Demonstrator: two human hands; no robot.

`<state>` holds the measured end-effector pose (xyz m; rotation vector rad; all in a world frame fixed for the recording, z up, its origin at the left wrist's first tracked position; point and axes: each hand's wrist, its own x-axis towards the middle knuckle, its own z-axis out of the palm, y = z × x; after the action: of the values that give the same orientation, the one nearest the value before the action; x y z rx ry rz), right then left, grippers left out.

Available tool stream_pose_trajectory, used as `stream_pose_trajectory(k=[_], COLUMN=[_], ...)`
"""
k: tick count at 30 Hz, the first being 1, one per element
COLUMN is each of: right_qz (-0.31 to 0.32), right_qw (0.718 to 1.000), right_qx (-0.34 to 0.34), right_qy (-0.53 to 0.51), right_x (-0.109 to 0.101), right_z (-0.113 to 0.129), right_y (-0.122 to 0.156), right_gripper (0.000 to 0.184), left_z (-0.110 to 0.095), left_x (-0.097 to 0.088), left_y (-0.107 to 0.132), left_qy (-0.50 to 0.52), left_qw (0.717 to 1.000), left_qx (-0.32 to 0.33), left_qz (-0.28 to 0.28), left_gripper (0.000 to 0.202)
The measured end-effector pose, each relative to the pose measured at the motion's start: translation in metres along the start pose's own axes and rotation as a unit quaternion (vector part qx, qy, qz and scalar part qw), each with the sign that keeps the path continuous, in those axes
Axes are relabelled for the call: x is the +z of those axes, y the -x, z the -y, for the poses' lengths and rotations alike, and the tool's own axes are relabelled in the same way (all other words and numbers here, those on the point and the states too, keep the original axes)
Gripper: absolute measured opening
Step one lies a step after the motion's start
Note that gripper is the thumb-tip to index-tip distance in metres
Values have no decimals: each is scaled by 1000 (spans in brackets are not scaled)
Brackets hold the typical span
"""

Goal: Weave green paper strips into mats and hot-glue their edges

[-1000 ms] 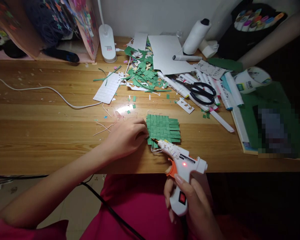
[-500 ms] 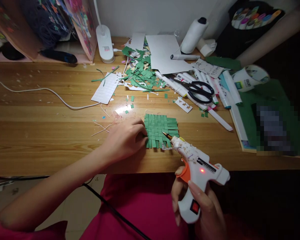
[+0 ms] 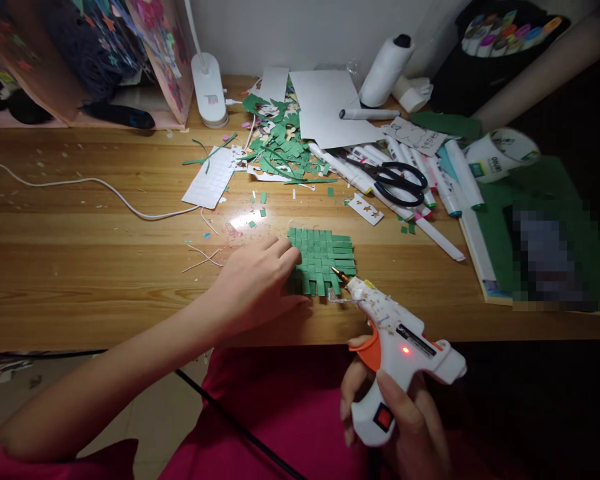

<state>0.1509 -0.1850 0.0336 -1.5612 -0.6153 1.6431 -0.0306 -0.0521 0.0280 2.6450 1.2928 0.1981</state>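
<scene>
A small green woven paper mat [image 3: 325, 250] lies flat near the front of the desk, loose strip ends showing on its right and lower sides. Over its left edge is my left hand [image 3: 263, 280], fingers bent on the paper and thumb held apart, so it is open; the fingertips are partly hidden. My right hand [image 3: 415, 427] is wrapped round the handle of a white hot glue gun [image 3: 393, 333] with an orange trigger and a lit red light. The gun's metal nozzle points at the mat's lower right part.
Green paper scraps [image 3: 283, 143] are heaped at the back beside white paper [image 3: 330, 110]. Black-handled scissors [image 3: 403, 183] rest on several markers [image 3: 445, 180] at the right. A white cable [image 3: 100, 179] crosses the left side. A thread spool [image 3: 387, 70] stands by the wall.
My left hand has moved a little right over the mat, its thumb now spread from the fingers. The glue gun has shifted slightly right and down.
</scene>
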Motion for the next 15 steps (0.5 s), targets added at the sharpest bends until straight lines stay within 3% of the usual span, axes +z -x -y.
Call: stream_pose_trajectory(k=[4, 8, 15], right_qz=[-11, -1, 7], right_qw=[1000, 998, 987], right_qx=[22, 12, -5], right_qy=[-5, 57, 161], right_x=[1, 0, -1], right_z=[1, 0, -2], right_y=[0, 1, -3], right_gripper=[40, 38, 42], left_z=[3, 10, 11], left_x=[2, 3, 3], left_y=[-4, -9, -16], left_qy=[27, 87, 129], left_qw=[999, 995, 992], left_qx=[20, 47, 2], left_qz=[-5, 16, -4], left_gripper=[32, 21, 12])
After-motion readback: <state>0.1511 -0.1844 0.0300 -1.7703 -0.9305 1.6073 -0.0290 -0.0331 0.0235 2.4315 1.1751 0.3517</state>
